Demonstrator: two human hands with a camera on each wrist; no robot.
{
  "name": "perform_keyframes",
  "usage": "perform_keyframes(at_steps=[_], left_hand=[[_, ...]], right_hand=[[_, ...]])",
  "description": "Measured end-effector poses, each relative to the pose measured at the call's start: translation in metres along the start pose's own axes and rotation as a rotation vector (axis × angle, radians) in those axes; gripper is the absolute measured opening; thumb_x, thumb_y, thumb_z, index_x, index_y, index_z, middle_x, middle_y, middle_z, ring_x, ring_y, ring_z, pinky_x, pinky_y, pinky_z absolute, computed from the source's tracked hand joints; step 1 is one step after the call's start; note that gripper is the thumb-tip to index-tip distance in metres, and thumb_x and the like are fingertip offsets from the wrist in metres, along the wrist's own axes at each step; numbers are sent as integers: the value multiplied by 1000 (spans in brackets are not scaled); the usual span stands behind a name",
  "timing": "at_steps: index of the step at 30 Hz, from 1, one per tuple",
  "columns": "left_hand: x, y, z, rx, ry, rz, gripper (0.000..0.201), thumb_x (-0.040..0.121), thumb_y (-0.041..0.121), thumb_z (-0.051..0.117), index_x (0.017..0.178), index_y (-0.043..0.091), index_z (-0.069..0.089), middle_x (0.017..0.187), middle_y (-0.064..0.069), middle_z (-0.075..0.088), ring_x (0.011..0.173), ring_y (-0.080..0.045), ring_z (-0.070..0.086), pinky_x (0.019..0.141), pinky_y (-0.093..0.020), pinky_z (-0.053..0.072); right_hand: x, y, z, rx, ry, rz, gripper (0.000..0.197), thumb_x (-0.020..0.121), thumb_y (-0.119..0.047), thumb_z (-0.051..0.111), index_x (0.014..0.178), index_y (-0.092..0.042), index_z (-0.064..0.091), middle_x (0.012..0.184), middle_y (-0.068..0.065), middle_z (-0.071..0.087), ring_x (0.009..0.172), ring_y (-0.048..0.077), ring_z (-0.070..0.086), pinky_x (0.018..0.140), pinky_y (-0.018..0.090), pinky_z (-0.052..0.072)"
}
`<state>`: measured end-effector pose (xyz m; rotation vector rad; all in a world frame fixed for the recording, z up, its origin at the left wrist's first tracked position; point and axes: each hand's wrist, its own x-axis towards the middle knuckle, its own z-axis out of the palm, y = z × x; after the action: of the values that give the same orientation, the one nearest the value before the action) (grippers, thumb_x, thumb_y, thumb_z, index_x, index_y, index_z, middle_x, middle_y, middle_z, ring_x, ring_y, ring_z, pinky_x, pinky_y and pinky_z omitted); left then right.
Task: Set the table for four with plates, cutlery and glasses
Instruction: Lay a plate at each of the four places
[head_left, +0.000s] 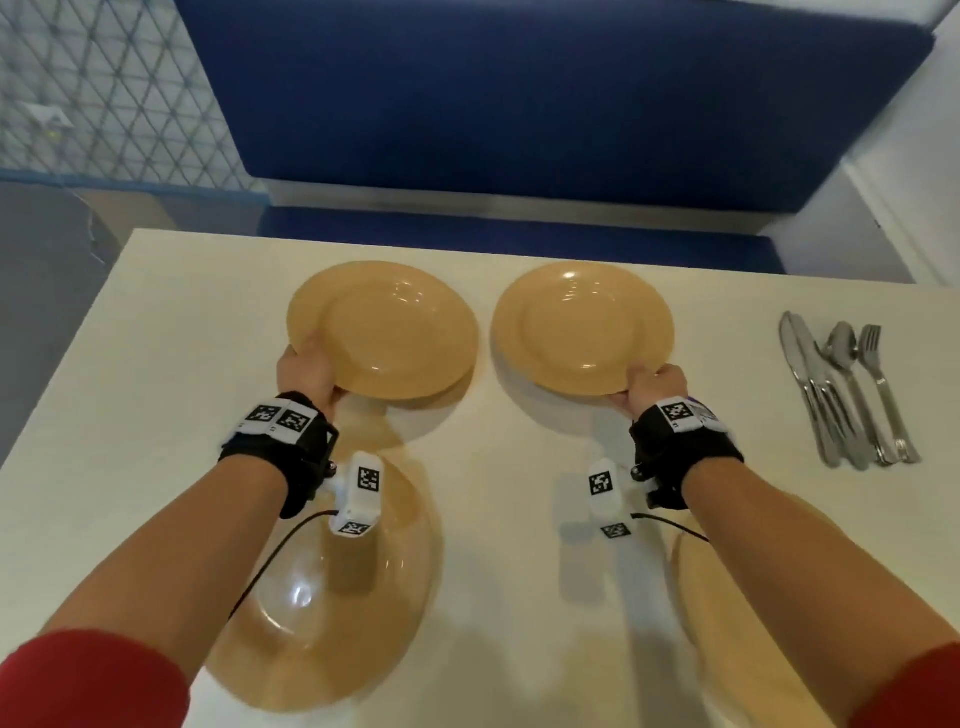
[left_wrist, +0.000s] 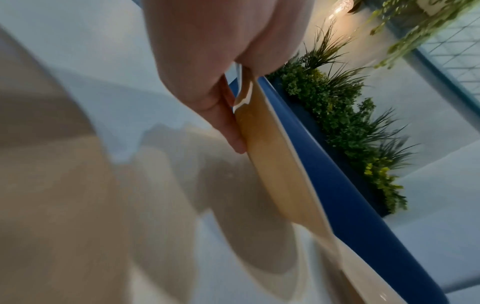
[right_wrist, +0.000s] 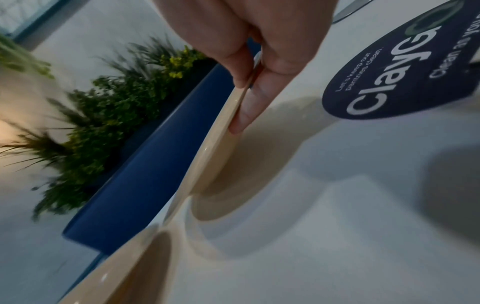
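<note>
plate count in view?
4. Left hand holds one over the far left; right hand holds one far centre. One lies near-left under the left arm; one near-right, mostly hidden by the right arm.

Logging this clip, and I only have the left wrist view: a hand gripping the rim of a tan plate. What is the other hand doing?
Observer: The right hand grips the near rim of a second tan plate, thumb on top and fingers underneath.
Reviewer: Any other plates out?
Observer: Yes, two more plates lie near the table's close edge, one under each forearm.
Reviewer: Is cutlery there yet?
Observer: A cutlery bundle of knives, a spoon and a fork lies on the table's right side. I see no glasses.
</note>
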<state>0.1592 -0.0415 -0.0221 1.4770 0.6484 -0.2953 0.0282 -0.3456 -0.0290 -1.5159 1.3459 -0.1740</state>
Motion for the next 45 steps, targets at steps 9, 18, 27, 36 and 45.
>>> perform_keyframes(at_steps=[9, 18, 27, 36, 45], left_hand=[[40, 8, 22, 607, 216, 93, 50, 86, 17, 54, 133, 3, 43, 125, -17, 58, 113, -35, 56, 88, -37, 47], [47, 7, 14, 978, 151, 135, 58, 82, 15, 62, 134, 3, 38, 135, -20, 40, 116, -40, 49, 96, -45, 45], [52, 11, 14, 907, 196, 100, 70, 83, 21, 67, 142, 7, 31, 141, -19, 31, 114, -39, 52, 92, -43, 44], [59, -4, 11, 770, 248, 46, 58, 81, 18, 64, 131, 4, 38, 127, -20, 54, 115, -36, 55, 95, -44, 48], [66, 4, -18, 756, 274, 28, 45, 78, 20, 65, 120, 7, 55, 109, -17, 67, 99, -34, 63, 78, -37, 51]], right_hand=[[68, 4, -23, -99, 56, 94, 7, 85, -8, 52, 82, -14, 52, 92, 9, 60, 78, 28, 59, 66, 33, 53], [70, 14, -23, 63, 46, 134, 32, 80, -6, 54, 111, 4, 55, 78, 21, 66, 35, 21, 60, 36, 23, 49], [82, 13, -38, 114, 131, 174, 38, 88, -5, 53, 125, -1, 48, 105, 24, 64, 57, 25, 63, 33, 23, 48], [66, 6, -33, -173, 323, 52, 69, 80, -12, 63, 137, -5, 24, 137, 15, 31, 103, 31, 50, 81, 32, 41], [66, 16, -27, -43, 165, 61, 64, 76, 0, 65, 131, -3, 30, 128, 18, 51, 109, 35, 57, 93, 46, 50]])
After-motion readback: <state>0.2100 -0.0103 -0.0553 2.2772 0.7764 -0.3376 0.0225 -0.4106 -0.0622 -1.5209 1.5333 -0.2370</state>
